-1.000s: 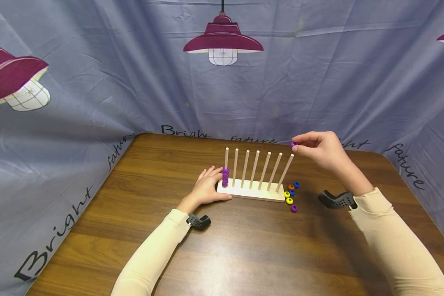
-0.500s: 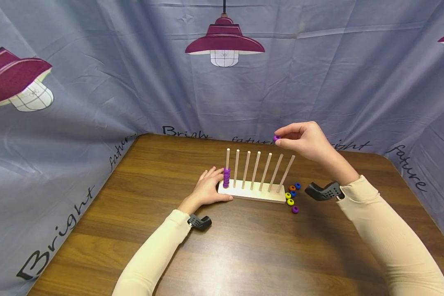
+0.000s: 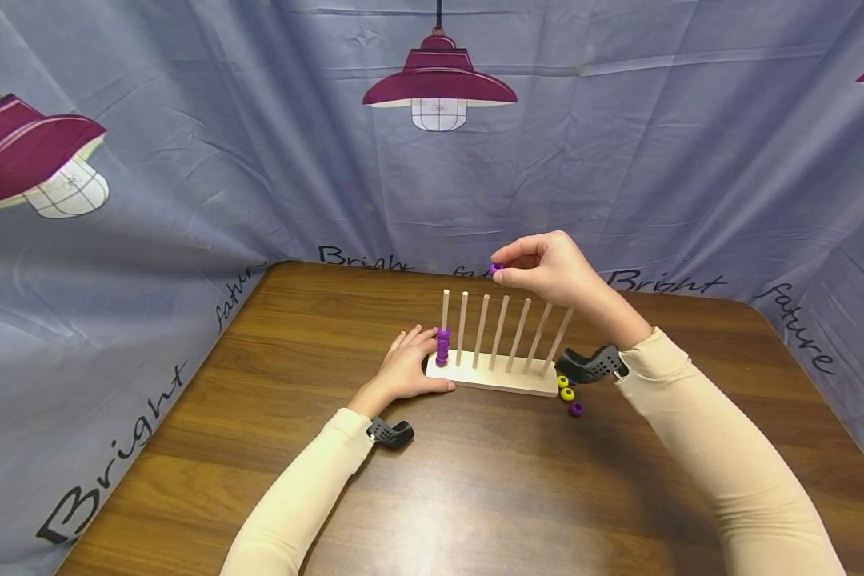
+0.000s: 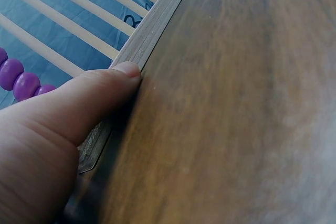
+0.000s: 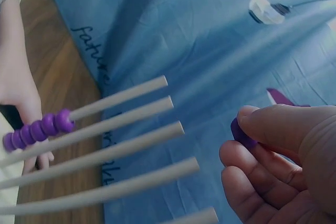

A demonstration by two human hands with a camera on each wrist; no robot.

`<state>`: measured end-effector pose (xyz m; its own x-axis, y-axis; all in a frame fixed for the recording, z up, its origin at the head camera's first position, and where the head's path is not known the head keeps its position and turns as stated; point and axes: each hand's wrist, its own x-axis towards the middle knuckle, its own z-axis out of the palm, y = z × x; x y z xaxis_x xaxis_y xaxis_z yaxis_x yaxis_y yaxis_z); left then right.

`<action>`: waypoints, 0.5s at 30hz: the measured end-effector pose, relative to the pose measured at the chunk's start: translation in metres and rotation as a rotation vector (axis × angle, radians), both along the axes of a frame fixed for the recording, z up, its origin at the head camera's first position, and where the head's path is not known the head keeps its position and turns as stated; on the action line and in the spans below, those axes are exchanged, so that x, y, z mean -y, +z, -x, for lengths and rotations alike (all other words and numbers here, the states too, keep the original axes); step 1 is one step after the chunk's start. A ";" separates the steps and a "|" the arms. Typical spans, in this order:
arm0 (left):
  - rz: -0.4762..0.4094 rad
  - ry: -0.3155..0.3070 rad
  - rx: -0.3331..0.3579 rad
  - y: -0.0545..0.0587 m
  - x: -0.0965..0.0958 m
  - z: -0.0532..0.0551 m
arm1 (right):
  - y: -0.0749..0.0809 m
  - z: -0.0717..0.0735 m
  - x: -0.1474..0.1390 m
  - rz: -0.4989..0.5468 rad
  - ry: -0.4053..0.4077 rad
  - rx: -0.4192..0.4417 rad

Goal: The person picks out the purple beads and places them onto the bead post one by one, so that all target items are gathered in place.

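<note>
Between thumb and fingertips, my right hand point(image 3: 547, 264) pinches a purple bead point(image 3: 497, 270) above the middle pegs of a wooden peg stand point(image 3: 493, 376). In the right wrist view the bead point(image 5: 242, 134) is partly covered by the thumb. Several purple beads point(image 3: 442, 347) are stacked on the leftmost peg; the other pegs carry none. My left hand point(image 3: 406, 372) holds the stand's left end, thumb along the front edge and fingers reaching behind. The left wrist view shows that thumb point(image 4: 113, 85) pressed on the base's edge point(image 4: 149, 30).
Right of the stand lie two yellow beads point(image 3: 566, 394) and one purple bead point(image 3: 575, 409); a bit of blue shows beside them. The right wrist's black strap mount point(image 3: 590, 366) blocks the view there. A printed curtain point(image 3: 432, 184) rises behind the wooden table point(image 3: 418, 496).
My right hand has moved left with the purple bead, from beyond the stand's right end to above its middle pegs. The left hand stays in place on the stand.
</note>
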<state>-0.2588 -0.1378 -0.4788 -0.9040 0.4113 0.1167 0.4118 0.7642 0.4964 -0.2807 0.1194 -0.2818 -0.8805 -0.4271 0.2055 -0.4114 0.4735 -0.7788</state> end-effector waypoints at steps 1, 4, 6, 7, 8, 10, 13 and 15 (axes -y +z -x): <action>0.000 0.000 0.001 0.000 0.000 0.000 | 0.000 0.001 0.003 -0.005 0.005 0.002; -0.003 0.000 0.003 0.000 0.000 0.000 | -0.001 0.003 0.011 -0.016 0.021 0.007; -0.004 0.000 0.004 0.000 0.000 0.000 | -0.001 0.004 0.016 -0.026 0.028 0.005; -0.005 0.001 0.005 0.000 0.000 -0.001 | -0.002 0.004 0.019 -0.029 0.032 0.005; -0.006 0.001 0.005 0.000 0.000 -0.001 | -0.002 0.004 0.021 -0.030 0.036 0.009; -0.006 0.003 0.005 0.000 0.000 -0.001 | -0.003 0.005 0.026 -0.031 0.048 0.011; -0.008 0.004 0.005 0.000 0.000 -0.001 | -0.005 0.006 0.032 -0.034 0.063 0.013; -0.010 0.004 0.008 0.000 0.000 -0.001 | -0.006 0.006 0.036 -0.036 0.071 0.011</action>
<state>-0.2579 -0.1376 -0.4789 -0.9066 0.4062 0.1138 0.4046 0.7610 0.5071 -0.2865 0.0837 -0.2877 -0.8498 -0.4956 0.1797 -0.4367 0.4711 -0.7664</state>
